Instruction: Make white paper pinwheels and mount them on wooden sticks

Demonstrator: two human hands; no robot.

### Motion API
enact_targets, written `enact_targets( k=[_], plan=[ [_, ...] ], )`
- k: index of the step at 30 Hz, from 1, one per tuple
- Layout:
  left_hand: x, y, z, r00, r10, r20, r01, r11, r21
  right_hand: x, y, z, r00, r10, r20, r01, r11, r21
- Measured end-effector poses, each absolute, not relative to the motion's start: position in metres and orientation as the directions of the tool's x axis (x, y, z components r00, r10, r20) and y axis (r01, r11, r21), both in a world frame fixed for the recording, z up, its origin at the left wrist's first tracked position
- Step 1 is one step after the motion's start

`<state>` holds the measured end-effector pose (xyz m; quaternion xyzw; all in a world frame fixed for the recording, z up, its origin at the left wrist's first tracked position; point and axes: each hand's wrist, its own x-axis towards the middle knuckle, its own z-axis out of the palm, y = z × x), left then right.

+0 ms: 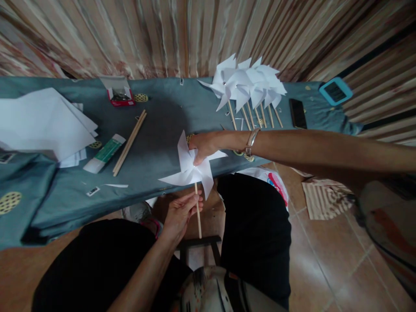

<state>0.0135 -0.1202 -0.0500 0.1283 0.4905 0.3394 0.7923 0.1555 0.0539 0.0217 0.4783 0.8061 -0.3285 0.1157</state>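
A white paper pinwheel (190,173) on a wooden stick (198,216) is held over the table's front edge. My left hand (183,211) pinches the stick just below the paper blades. My right hand (204,145) reaches in from the right, its thumb pressed at the pinwheel's centre and its other fingers behind the blades, partly hidden. A silver bracelet circles the right wrist. Several finished-looking white pinwheels (247,82) lie overlapping at the back right, their sticks pointing toward me.
White paper sheets (42,121) are stacked at left. Nearby are a green-and-white box (104,154), wooden sticks (130,143) and an open red box (121,97) of small dark pieces. A phone (297,113) and a blue-framed device (336,91) lie at right on the teal tablecloth (162,112).
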Motion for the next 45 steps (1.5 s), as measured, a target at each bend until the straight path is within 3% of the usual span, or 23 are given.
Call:
enact_targets(
  k=[3, 9, 23, 45],
  plan=[
    [0.014, -0.121, -0.05, 0.285, 0.665, -0.69, -0.42, 0.734, 0.534, 0.154, 0.055, 0.023, -0.542, 0.59, -0.599, 0.84, 0.37, -0.396],
    [0.015, -0.12, -0.049, 0.282, 0.668, -0.688, -0.431, 0.729, 0.531, 0.15, 0.054, 0.029, -0.525, 0.531, -0.665, 0.849, 0.39, -0.358],
    [0.017, -0.119, -0.049, 0.289, 0.663, -0.691, -0.433, 0.734, 0.523, 0.15, 0.056, 0.027, -0.523, 0.518, -0.677, 0.848, 0.394, -0.354],
    [0.02, -0.12, -0.051, 0.286, 0.676, -0.679, -0.468, 0.717, 0.517, 0.137, 0.049, 0.036, -0.436, 0.557, -0.707, 0.887, 0.399, -0.232]
  ],
)
